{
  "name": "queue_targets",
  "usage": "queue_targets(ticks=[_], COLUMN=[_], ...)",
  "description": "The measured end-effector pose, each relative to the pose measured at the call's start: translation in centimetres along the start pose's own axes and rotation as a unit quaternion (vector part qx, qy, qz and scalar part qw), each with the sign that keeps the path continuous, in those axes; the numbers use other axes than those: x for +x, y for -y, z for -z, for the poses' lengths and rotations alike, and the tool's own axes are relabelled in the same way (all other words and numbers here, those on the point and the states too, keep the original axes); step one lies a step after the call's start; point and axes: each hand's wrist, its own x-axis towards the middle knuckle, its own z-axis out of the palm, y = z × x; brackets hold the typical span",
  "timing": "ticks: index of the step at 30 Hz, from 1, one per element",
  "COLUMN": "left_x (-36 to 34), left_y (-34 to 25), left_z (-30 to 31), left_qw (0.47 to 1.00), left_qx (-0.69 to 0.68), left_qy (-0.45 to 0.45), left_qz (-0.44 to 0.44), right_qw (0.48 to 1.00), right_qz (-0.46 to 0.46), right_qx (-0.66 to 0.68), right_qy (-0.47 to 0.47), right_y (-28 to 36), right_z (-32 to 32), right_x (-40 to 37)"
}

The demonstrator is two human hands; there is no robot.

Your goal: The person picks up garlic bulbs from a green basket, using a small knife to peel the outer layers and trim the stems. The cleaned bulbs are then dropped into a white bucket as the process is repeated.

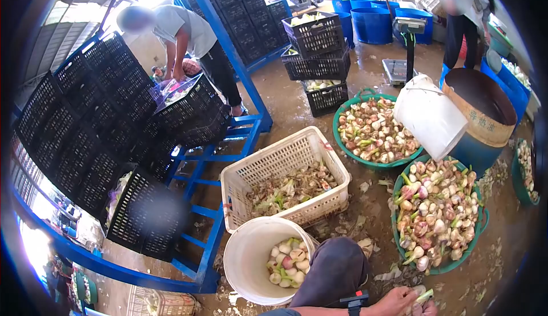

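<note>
At the bottom edge, my left hand, with a watch on its wrist, is closed around a garlic bulb with a pale green stem. My right hand is pressed against the same garlic from the other side, partly cut off by the frame. Just above my hands stands a green basket heaped with garlic bulbs. By my knee, a white bucket holds several trimmed garlic bulbs.
A white crate contains peelings. Behind it are another green basket of garlic and a tilted white bucket beside a blue drum. Black crates fill a blue rack, where a person bends. Another person stands far right.
</note>
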Motion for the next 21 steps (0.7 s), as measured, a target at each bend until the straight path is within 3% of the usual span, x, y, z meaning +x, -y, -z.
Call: queue_targets(ticks=[2, 5, 10, 21], left_x=[0.2, 1.0, 0.2, 0.9], left_y=[0.4, 1.5, 0.2, 1.9], left_z=[-0.2, 0.1, 0.3, 0.3], left_qw=[1.000, 0.994, 0.998, 0.995], left_qx=[-0.011, 0.103, 0.052, 0.099], left_qy=[0.001, 0.003, 0.015, 0.001], left_qz=[-0.003, -0.048, -0.025, -0.023], right_qw=[1.000, 1.000, 0.996, 0.997], right_qz=[0.001, 0.025, 0.070, 0.032], right_qx=[0.012, 0.003, -0.046, -0.066], right_qy=[-0.003, -0.004, -0.002, 0.005], right_y=[0.2, -0.3, -0.7, -3.7], right_z=[0.0, 0.1, 0.1, 0.4], right_x=[-0.1, 0.0, 0.0, 0.4])
